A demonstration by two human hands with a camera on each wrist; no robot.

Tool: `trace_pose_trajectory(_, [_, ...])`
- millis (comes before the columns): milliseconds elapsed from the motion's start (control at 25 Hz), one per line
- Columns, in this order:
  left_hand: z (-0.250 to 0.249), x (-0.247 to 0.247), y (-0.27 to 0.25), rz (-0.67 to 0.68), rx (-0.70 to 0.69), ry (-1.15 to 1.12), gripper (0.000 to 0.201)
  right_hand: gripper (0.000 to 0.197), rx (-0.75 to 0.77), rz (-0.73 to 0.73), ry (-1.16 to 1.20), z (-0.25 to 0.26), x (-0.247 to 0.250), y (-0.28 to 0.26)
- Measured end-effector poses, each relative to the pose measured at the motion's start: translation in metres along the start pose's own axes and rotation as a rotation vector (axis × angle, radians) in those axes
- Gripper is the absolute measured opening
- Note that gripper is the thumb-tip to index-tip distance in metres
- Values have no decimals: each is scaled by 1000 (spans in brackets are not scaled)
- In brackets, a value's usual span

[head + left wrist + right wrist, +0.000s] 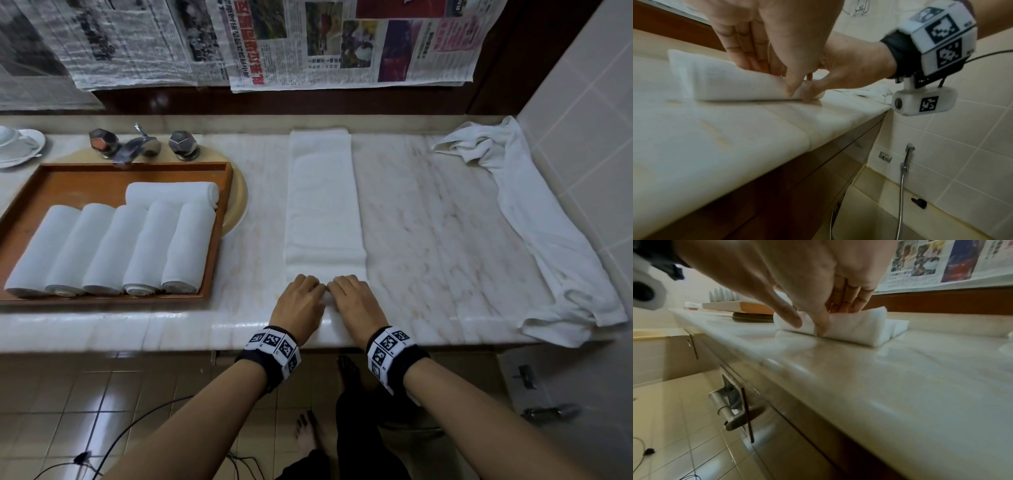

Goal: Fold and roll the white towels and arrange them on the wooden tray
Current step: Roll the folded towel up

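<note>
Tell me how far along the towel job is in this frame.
Done: six rolled towels sit in the wooden tray, five in a row, one behind. In hand: the left hand and right hand are starting a roll at the near end of the folded towel. Left: one crumpled towel by the wall.

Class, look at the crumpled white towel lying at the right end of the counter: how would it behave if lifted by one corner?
The crumpled towel would probably hang limp: it already lies in soft wrinkles. It likely drags rather than slides, spread along the marble counter. It seems unlikely to roll.
</note>
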State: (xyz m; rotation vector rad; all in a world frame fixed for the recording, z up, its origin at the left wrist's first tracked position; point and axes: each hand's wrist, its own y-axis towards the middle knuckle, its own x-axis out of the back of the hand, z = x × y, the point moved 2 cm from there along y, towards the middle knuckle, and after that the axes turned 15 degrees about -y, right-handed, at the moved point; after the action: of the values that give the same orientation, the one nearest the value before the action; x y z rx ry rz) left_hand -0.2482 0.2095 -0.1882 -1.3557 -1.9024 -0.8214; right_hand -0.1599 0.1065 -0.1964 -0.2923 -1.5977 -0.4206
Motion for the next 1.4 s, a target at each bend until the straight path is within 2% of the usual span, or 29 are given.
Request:
trace_pose_trajectory(120, [2, -2, 5, 5, 18, -8, 36, 29, 11, 4, 37, -6, 5, 9])
trace_pose_trajectory(280, [14, -10, -5, 13, -42, -9, 32, 45, 108, 208, 52, -14, 5, 6])
trace_pose_trajectory(360, [19, -14, -11, 49, -66, -22, 30, 46, 114, 161, 94, -14, 9, 2])
trace_pose_trajectory(480, [21, -13, -7, 119, 45, -55, 40, 44, 61, -50, 9, -4, 4, -11])
trace_pose_trajectory(600, [15, -5, 7, 222, 91, -8, 35, 55, 73, -20, -58, 8, -8, -23])
trace_pose_trajectory(680, [9, -1, 13, 178, 94, -9, 33, 61, 71, 0, -107, 3, -15, -18])
trace_pose_trajectory(800, [5, 0, 9, 35, 84, -39, 23, 52, 72, -6, -6, -10, -8, 1])
trace_pose_trajectory(920, [12, -13, -9, -61, -44, -79, 37, 47, 110, 165, 151, -21, -5, 10])
trace_pose_trajectory(960, [14, -16, -13, -62, -61, -91, 39, 46, 111, 180, 149, -22, -5, 9])
trace_pose_trajectory(1080, [21, -15, -6, -17, -69, -76, 26, 54, 85, 19, -37, -9, -6, -9])
trace_pose_trajectory(1200, [19, -5, 16, 116, -7, 9, 30, 64, 57, -21, -64, 2, -16, -18])
trace_pose_trajectory(1320, [14, -3, 19, 25, 18, 36, 32, 52, 29, -90, 22, -9, -20, 1])
trace_pose_trajectory(1400, [12, -9, 7, -65, -20, -9, 33, 47, 36, 14, 163, -18, -15, 12])
